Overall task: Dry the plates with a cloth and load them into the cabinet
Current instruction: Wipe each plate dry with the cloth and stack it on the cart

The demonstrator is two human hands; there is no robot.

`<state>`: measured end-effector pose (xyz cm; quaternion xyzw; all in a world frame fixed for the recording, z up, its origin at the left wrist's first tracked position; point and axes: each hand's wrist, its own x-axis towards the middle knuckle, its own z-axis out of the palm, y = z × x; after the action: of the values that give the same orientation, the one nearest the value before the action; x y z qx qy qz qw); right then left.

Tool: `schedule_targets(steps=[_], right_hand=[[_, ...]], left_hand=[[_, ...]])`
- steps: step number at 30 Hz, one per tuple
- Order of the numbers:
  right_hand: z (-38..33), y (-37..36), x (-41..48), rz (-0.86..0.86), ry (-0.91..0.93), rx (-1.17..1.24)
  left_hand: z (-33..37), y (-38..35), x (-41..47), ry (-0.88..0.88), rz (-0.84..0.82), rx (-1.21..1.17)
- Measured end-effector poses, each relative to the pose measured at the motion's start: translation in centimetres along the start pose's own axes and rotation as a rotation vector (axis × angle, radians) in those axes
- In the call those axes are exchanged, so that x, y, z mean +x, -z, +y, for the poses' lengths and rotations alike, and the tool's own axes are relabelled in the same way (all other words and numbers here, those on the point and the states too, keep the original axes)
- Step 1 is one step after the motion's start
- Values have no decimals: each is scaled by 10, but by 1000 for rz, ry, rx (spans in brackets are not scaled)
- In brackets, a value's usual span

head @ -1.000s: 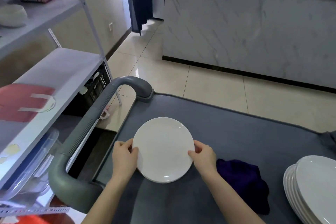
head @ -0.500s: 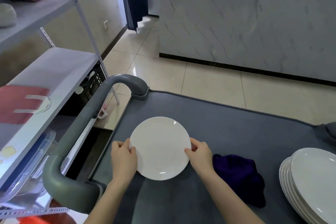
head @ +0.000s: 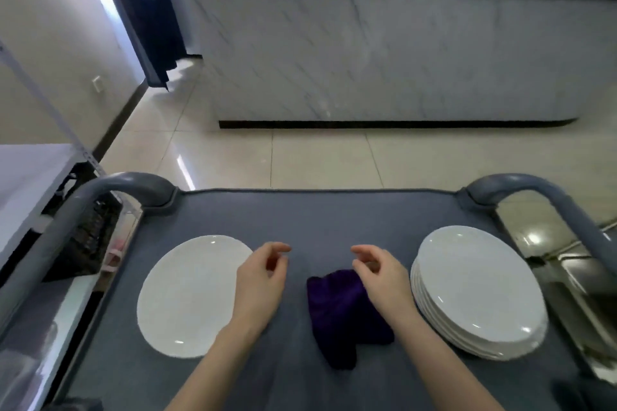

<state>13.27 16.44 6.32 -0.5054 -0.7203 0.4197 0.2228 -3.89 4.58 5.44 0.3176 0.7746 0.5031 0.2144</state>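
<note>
Both hands hover empty, fingers loosely curled: left hand (head: pixel 260 284) just left of the one purple cloth (head: pixel 344 314), right hand (head: pixel 380 277) over its far right corner. One lone plate (head: pixel 190 297) lies left of the cloth; one stack (head: pixel 477 287) of roughly six plates lies right.

White plates (head: pixel 474 290), dark purple cloth (head: pixel 344 314), grey-blue bench (head: pixel 334 217), grey-veined white marble counter (head: pixel 384 53), navy curtain (head: pixel 147 10).
</note>
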Motion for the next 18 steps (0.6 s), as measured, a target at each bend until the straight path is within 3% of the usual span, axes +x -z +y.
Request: schedule_targets(steps=[7,12,18], right_hand=[[57,122,3,279,-91,-65],[101,180,0,298,-167,-250],[136,208,7,272,-286,-398]], left_hand=[[53,-118,-3,-64,-314,11],[80,-186,-11,-26,-461,88],[85,-226,-14,-5,-434,206]])
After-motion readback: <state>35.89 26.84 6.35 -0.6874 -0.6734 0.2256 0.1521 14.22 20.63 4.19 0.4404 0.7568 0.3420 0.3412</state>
